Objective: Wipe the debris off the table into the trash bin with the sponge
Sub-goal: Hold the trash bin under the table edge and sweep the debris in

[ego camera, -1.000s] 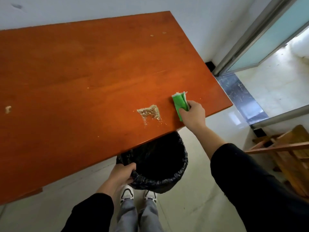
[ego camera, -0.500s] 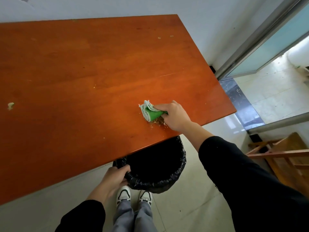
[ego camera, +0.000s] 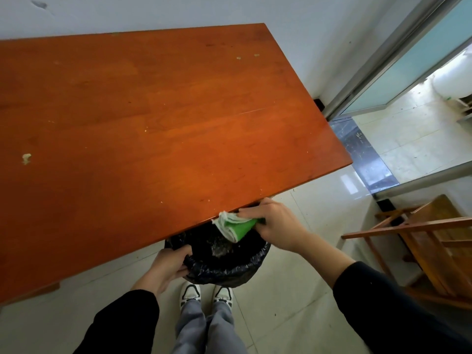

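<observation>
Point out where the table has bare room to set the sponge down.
Bare: the middle of the table, between the left crumb and the far specks. Crowded: the near edge, where right hand, sponge, trash bin and left hand meet.

surface: orange-red wood, faint grain. sponge at its near edge: green, off-white fringe. trash bin below that edge: glossy black liner. debris on its left part: pale beige fleck. sleeves black, trousers grey, shoes white with black trim. floor cream tile.
</observation>
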{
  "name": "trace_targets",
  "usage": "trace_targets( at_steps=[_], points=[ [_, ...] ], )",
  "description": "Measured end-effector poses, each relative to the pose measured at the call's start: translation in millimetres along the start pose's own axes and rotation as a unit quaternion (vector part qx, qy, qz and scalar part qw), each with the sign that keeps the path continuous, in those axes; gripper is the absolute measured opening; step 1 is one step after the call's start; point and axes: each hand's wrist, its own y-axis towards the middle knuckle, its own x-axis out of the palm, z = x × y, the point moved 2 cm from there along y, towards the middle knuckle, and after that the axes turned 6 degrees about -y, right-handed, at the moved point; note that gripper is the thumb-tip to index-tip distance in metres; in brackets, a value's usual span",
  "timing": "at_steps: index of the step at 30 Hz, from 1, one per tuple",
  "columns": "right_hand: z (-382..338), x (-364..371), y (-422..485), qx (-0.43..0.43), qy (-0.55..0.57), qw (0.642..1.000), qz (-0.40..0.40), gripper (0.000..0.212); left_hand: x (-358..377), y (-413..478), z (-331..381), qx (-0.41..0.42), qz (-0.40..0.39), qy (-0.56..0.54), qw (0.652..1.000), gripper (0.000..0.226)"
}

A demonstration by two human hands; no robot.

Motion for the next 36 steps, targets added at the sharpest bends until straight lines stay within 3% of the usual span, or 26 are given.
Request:
trace_targets(
  at_steps=[5,9,12,15,22,26,29,33,36],
  points=[
    [29,-36,15,0.113,0.224,0.958,0.139,0.034,-2,-1,-3,0.004,0.011,0.005,1.000,0.027],
    [48,-48,35,0.181,0.230,0.937,0.190,0.027,-3,-1,-5,0.006,0.016,0.003,1.000,0.027],
    [37,-38,43,0.198,0.161,0.955,0.148,0.031,-3,0,-6,0.007,0.017,0.000,1.000,0.026],
    [11,-16,40,0.136,0.107,0.981,0.083,0.032,-6,2,-9,0.004,0.016,0.000,1.000,0.028],
    [-20,3,26,0.044,0.105,0.989,-0.095,0.042,-20,6,-12,-0.003,0.027,0.001,1.000,0.030],
    [-26,-11,36,0.107,0.235,0.966,0.023,0.033,-25,5,-15,0.002,0.025,0.001,1.000,0.024],
    [-33,-5,49,0.139,0.199,0.966,0.083,0.034,-27,1,-17,0.003,0.026,0.001,1.000,0.018],
    [-53,18,53,0.062,0.069,0.996,0.012,0.046,-28,-1,-15,0.001,0.025,-0.002,1.000,0.016],
    [-61,21,44,0.012,0.025,0.997,-0.066,0.055,-29,-1,-15,-0.005,0.025,0.002,1.000,0.011]
  ],
)
